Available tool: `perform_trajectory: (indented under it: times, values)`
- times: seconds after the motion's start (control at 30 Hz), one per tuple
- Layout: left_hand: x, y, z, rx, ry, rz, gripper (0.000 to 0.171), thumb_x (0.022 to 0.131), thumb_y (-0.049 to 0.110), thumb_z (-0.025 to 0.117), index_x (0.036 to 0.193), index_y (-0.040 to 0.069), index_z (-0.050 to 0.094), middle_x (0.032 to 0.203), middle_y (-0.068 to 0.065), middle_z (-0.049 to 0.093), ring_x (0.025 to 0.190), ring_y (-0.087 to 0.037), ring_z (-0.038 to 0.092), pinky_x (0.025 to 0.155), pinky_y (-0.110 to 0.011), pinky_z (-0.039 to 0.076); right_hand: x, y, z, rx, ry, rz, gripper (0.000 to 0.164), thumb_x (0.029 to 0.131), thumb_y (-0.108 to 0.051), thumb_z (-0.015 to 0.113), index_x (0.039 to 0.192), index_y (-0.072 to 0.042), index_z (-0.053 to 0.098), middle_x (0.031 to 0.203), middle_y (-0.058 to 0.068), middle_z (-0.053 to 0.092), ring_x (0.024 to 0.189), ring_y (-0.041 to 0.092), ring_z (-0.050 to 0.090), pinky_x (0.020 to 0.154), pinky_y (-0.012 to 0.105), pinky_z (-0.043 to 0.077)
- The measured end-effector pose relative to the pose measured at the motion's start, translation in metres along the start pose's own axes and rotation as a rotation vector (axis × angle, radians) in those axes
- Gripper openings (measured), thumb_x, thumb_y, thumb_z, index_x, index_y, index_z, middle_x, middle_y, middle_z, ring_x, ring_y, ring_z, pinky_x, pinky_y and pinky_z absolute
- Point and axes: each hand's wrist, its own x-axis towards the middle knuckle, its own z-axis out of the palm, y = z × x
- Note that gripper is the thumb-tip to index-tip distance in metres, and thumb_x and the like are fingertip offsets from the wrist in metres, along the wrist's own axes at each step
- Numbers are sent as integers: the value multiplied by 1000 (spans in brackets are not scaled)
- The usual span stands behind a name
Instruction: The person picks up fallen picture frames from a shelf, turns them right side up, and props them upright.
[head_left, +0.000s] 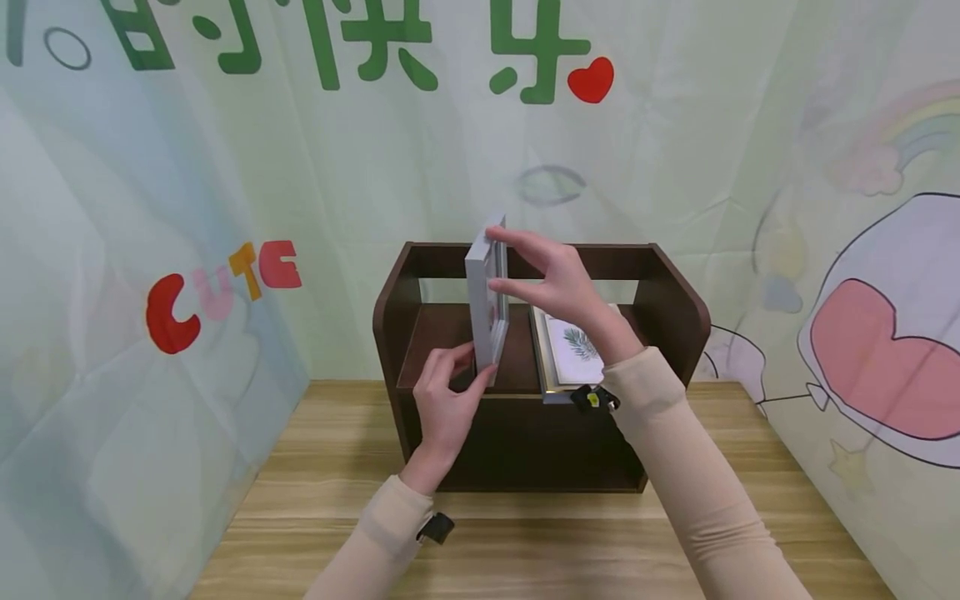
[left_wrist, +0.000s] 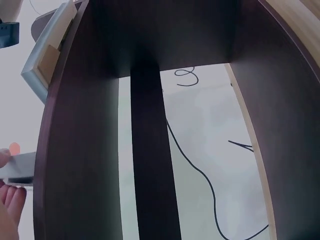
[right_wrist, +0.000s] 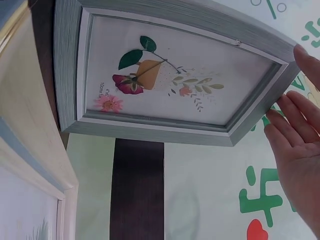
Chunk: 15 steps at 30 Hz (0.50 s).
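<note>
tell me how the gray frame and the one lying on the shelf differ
The gray frame stands upright in the left hand; the sprig frame lies flat on the shelf. The gray frame shows flowers, the sprig frame a green sprig. The gray frame's border is gray, the sprig frame's cream. Both pictures have pale backgrounds.

Cannot read, in the right wrist view, the tiny print (right_wrist: 101,96) at ten o'clock. Can see only part of the right hand (right_wrist: 300,155), cropped at three, and, in the left wrist view, of the left hand (left_wrist: 8,217), cropped at eight. In the head view, lose the green lettering (head_left: 386,32) past the edge at twelve, the right side of the stacked frames (head_left: 566,342) behind the right forearm (head_left: 697,475) at four, and most of the picture (head_left: 492,308) inside the edge-on grey frame (head_left: 478,308).
</note>
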Motion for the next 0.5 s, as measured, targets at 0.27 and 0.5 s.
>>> perform_trajectory:
  times: [0.27, 0.5]
  values:
    - [1, -3, -1, -107, -99, 15, 35, 76, 14, 79, 108, 6, 69, 93, -9, 62, 88, -21, 65, 83, -23, 54, 0, 2, -4, -7, -21, -10, 58, 80, -5, 74, 132, 2, 52, 136, 16, 54, 132, 22, 46, 111, 31, 36]
    - [2, -3, -4, -157, -167, 18, 38, 74, 10, 80, 110, 5, 68, 98, -9, 62, 90, -21, 64, 85, -23, 54, 0, 5, -6, -3, -27, -71, 55, 78, -5, 75, 129, 4, 55, 133, 18, 56, 129, 26, 48, 110, 31, 36]
